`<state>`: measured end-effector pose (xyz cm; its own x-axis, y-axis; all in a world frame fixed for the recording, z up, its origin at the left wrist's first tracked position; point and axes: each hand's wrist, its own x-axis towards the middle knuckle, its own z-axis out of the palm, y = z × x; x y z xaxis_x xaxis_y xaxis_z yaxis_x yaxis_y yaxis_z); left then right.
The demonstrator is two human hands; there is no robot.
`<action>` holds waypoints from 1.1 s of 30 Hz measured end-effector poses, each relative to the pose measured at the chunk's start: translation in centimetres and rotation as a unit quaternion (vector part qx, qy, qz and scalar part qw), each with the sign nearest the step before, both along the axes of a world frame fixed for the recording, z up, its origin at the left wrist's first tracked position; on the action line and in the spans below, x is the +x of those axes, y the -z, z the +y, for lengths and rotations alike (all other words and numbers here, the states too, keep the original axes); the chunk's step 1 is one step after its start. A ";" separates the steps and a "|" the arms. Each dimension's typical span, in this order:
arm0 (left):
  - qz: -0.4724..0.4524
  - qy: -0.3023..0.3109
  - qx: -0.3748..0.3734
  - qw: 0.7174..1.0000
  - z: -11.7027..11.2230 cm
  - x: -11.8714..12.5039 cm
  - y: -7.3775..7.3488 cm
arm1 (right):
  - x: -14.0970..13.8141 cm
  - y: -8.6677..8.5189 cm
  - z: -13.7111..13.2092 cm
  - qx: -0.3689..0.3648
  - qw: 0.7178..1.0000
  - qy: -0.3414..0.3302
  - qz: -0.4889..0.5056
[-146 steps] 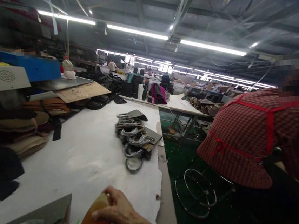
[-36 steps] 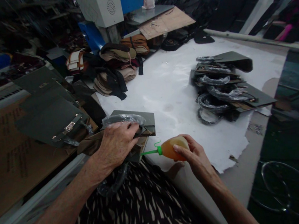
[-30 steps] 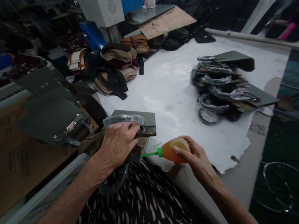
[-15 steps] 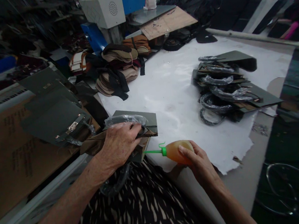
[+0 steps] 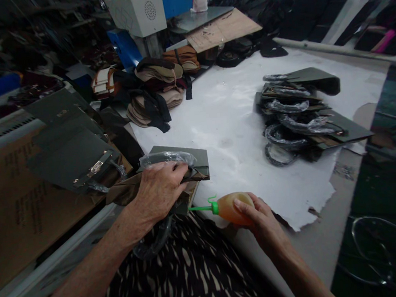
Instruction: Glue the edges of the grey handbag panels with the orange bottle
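Note:
My left hand (image 5: 163, 187) is closed on a dark green bag piece (image 5: 197, 160) with a plastic-wrapped handle (image 5: 167, 158), at the near edge of the table. Brown lining and a second wrapped handle (image 5: 154, 243) hang below that hand. In my right hand (image 5: 262, 214) is a squeeze bottle (image 5: 233, 209) of amber liquid, gripped round its base and lying almost level. Its thin green nozzle points left, and the tip is at the lower edge of the bag piece. Whether the tip touches the edge I cannot tell.
More green bag pieces with wrapped handles (image 5: 292, 106) are stacked at the right of the white-covered table (image 5: 222, 113). Others (image 5: 76, 155) lie on a cardboard box (image 5: 10, 199) at left. Rolled fabric bundles (image 5: 157, 91) and a grey machine box (image 5: 139, 14) stand behind.
The right hand has moved the bottle slightly left and down, bringing the nozzle tip lower along the bag piece. My left hand has stayed almost still.

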<state>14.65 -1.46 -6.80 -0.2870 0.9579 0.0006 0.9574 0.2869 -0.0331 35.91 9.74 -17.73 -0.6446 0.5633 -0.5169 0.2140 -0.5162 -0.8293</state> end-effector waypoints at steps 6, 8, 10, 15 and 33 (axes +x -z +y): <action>-0.010 0.001 -0.002 1.000 0.0 -0.1 -0.1 | 0.5 -1.1 0.0 0.044 0.999 -0.020 -0.017; -0.014 0.001 -0.003 1.000 0.0 -0.1 -0.2 | 0.5 -2.0 0.0 0.090 0.995 -0.026 -0.034; -0.012 -0.002 -0.005 1.000 0.1 -0.1 -0.2 | 0.3 -2.9 -0.1 0.137 0.989 -0.025 -0.044; -0.008 -0.016 -0.001 1.000 0.3 -0.1 -0.6 | -0.1 -3.9 0.5 0.190 0.980 -0.015 -0.051; -0.014 -0.012 -0.003 1.000 0.4 -0.3 -0.9 | -0.7 -3.6 0.7 0.160 0.987 -0.012 -0.030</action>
<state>14.37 -1.07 -5.92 -0.3104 0.9505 -0.0136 0.9506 0.3103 -0.0075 35.21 10.44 -14.16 -0.6333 0.6893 -0.3518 0.2757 -0.2239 -0.9348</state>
